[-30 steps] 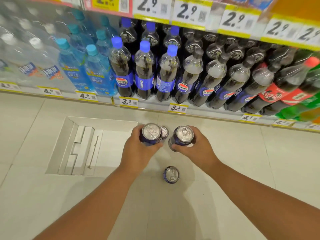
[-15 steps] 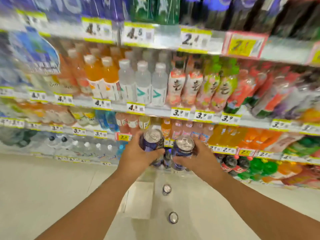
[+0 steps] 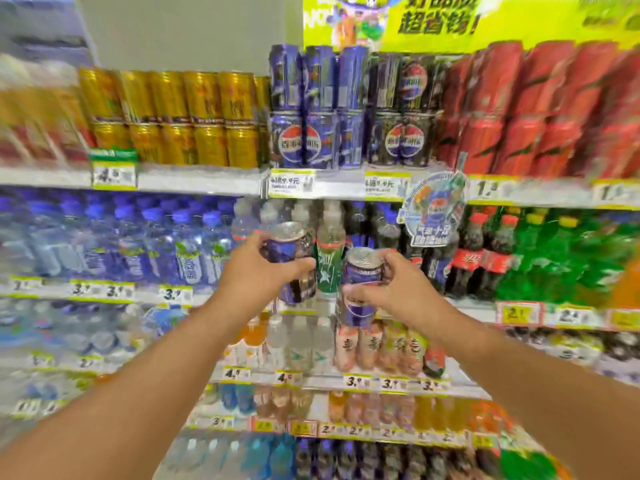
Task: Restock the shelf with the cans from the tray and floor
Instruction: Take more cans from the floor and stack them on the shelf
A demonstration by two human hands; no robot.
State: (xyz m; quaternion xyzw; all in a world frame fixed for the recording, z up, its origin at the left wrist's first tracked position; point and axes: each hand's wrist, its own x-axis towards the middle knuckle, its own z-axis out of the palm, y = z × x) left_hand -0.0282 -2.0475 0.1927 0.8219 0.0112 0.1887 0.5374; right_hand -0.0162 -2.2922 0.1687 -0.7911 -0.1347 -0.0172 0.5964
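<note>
Both bare arms reach forward at chest height. The left hand (image 3: 256, 268) is wrapped around a blue can (image 3: 290, 261), fingers curled over its side, silver top tilted slightly toward us. Just right of it, the right hand (image 3: 398, 289) grips a second blue can (image 3: 360, 282) the same way, thumb across the front; the two cans are close but apart. Behind them stands a green-labelled bottle (image 3: 329, 258) among blurred bottles. Farther up, the top shelf (image 3: 207, 178) carries gold cans (image 3: 194, 119), stacked blue Pepsi cans (image 3: 308, 109) and red cans (image 3: 519, 112). Price tags are too smeared to read surely.
</note>
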